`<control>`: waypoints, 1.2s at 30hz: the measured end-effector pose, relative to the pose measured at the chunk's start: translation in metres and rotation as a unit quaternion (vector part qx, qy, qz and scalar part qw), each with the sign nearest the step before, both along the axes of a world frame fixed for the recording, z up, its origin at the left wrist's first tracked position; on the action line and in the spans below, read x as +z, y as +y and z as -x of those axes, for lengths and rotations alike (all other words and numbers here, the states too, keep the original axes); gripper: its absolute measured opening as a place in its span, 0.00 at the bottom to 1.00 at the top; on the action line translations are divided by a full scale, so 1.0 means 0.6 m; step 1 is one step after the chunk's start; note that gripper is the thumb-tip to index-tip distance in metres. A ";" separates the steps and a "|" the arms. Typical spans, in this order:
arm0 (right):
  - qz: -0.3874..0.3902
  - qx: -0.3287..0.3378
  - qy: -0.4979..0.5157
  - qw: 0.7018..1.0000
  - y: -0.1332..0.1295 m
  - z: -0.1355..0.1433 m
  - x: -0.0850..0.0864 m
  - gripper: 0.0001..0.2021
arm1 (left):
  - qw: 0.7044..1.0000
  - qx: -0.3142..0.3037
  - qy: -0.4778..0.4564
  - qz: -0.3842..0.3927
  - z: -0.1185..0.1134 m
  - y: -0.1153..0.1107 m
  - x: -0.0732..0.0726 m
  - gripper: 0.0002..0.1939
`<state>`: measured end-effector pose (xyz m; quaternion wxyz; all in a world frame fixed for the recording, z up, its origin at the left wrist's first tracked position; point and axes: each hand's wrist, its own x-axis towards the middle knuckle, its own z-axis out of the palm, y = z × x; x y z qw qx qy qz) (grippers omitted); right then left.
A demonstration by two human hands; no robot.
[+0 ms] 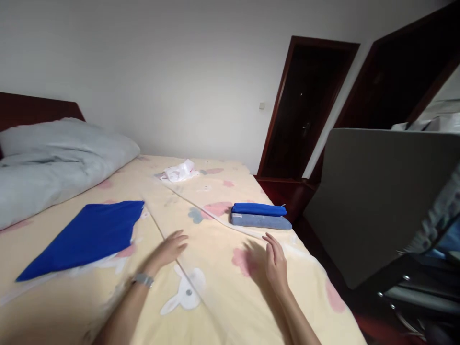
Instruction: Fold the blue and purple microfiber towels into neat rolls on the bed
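My left hand (171, 248), with a grey watch (143, 280) on the wrist, is over the bed sheet, fingers stretched out and holding nothing. To its left a flat blue cloth (89, 235) lies spread on the bed. My right hand (276, 261) is held over the sheet near the bed's right side, fingers extended and nothing in them. Just beyond it lie two long folded bundles side by side: a bright blue one (258, 209) and a grey-blue one (261, 221) with a small white label.
The cream sheet (215, 292) has printed rabbits and carrots. A crumpled white plastic bag (181, 171) rests toward the wall, and a grey quilt (64, 153) is heaped at left. Past the bed's right edge stands a large grey panel (377, 191). A dark door (309, 115) is behind.
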<state>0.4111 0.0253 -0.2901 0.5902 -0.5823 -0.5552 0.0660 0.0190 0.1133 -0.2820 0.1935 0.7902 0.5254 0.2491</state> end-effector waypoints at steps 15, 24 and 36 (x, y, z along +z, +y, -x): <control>0.095 0.281 -0.077 0.952 -0.106 0.270 -0.028 0.16 | 0.888 0.396 0.200 -0.123 0.329 -0.155 0.015 0.20; 0.195 0.347 0.034 0.917 -0.110 0.292 -0.003 0.17 | 0.939 0.263 0.157 -0.154 0.057 -0.250 0.021 0.19; 0.143 0.360 -0.172 0.906 -0.138 0.252 0.048 0.07 | 0.998 0.050 0.024 0.033 -0.054 -0.378 0.091 0.14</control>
